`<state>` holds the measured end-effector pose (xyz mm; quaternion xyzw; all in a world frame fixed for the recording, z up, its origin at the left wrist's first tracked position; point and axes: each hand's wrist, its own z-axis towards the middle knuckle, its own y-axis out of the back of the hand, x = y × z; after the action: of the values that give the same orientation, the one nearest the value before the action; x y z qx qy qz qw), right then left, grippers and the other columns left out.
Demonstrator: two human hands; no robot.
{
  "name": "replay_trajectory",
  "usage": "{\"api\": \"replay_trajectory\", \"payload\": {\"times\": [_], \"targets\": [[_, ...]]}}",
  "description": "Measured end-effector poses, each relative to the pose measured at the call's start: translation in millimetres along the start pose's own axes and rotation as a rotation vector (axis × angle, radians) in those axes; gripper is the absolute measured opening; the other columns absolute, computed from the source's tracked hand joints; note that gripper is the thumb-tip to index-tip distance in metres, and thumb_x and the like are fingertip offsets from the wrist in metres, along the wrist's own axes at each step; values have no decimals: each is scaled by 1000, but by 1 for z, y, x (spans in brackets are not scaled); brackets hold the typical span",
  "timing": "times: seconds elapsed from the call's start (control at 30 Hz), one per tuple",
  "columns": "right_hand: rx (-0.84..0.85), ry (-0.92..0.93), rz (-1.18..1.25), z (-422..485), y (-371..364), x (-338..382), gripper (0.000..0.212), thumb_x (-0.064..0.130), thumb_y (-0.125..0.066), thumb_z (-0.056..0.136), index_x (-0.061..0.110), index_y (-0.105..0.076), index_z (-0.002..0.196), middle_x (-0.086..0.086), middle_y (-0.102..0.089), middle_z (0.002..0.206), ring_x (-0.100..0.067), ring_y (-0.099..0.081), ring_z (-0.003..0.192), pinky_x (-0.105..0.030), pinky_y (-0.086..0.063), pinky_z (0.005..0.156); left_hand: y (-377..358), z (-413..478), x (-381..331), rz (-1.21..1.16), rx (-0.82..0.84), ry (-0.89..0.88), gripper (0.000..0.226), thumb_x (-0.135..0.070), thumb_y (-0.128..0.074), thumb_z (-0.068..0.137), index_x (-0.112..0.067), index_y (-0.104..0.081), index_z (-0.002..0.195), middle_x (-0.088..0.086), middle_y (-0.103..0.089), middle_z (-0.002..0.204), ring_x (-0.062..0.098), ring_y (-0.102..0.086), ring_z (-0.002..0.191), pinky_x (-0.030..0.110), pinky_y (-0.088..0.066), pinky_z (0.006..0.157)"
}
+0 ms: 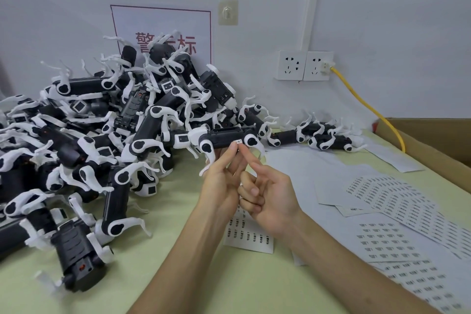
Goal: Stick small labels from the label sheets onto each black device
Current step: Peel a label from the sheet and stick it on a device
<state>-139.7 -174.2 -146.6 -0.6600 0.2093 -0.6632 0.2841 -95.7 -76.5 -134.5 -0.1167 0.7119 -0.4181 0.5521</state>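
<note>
Green table (229, 283) carried a large pile of black devices (102, 122) with white legs, stacked at my left and against the wall. Label sheets (397, 211) lay spread over the right side, one sheet partly under my wrists. My left hand (221, 186) was raised above the table, its fingers (230, 154) pinching the held device (226, 139) from below, level, just in front of the pile. My right hand (270, 199) gripped nothing: index finger straight, tip at a small label (238, 142) on the held device's lower edge, remaining fingers curled.
</note>
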Motion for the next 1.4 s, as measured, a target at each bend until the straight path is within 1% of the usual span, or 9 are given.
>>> {"api": "replay_trajectory", "payload": {"times": [0.23,0.4,0.57,0.63,0.77,0.9,1.03,1.17,1.4], "targets": [[-10,-7,-31,0,1,-1,39,28,-49,97,36,-70,129,1,-31,53,-12,-17,45,-25,-13,43,1,2,0,12,-52,-24,38,-37,-76,74,-14,-72,104,4,-78,114,21,-63,127,44,-47,109],[-6,-4,-31,-1,-1,-1,39,28,-51,93,35,-72,126,1,-31,53,-14,-13,49,-26,-13,43,0,1,-1,-15,-81,-38,32,-34,-77,74,-16,-71,99,3,-78,112,20,-67,123,41,-52,98],[-4,-1,-49,-1,-2,0,38,30,-53,93,37,-72,125,1,-31,53,-14,-13,49,-27,-13,45,-4,-1,-2,-8,-127,-76,45,-32,-78,71,-13,-65,110,8,-77,117,20,-70,118,46,-50,108],[1,1,-57,-2,-2,0,38,31,-54,92,37,-72,124,1,-31,54,-14,-14,49,-27,-13,45,-6,-3,-1,-25,-151,-127,46,-26,-79,74,-12,-61,114,11,-78,111,18,-75,106,43,-55,102],[24,4,-62,-3,-3,-1,38,33,-57,89,38,-73,123,2,-32,54,-14,-14,50,-26,-15,44,-9,-5,0,-47,-202,-223,35,-12,-74,91,-11,-54,121,11,-80,92,18,-78,91,27,-61,69],[36,4,-75,-3,-4,-3,40,35,-58,88,39,-71,126,2,-32,54,-14,-13,51,-26,-15,45,-8,-2,1,-12,-258,-264,27,-12,-76,90,-8,-55,106,14,-79,95,20,-79,90,31,-60,78],[37,12,-76,-2,-4,-3,41,35,-58,88,38,-71,127,3,-33,55,-14,-14,51,-26,-15,45,-8,-1,3,4,-278,-309,27,-12,-76,90,-7,-56,107,13,-78,98,19,-78,91,29,-60,80],[39,20,-72,-2,-3,-3,40,34,-57,90,36,-71,127,3,-33,55,-13,-14,50,-27,-13,46,-7,-1,4,37,-290,-353,17,-9,-75,91,-4,-60,98,24,-74,104,23,-78,93,31,-59,90],[83,1,-72,-1,-3,-4,47,36,-63,81,37,-70,127,3,-33,56,-12,-15,49,-24,-18,42,-6,5,5,-4,-358,-402,12,-3,-76,89,-3,-64,88,21,-71,96,26,-76,88,26,-60,78]]}}
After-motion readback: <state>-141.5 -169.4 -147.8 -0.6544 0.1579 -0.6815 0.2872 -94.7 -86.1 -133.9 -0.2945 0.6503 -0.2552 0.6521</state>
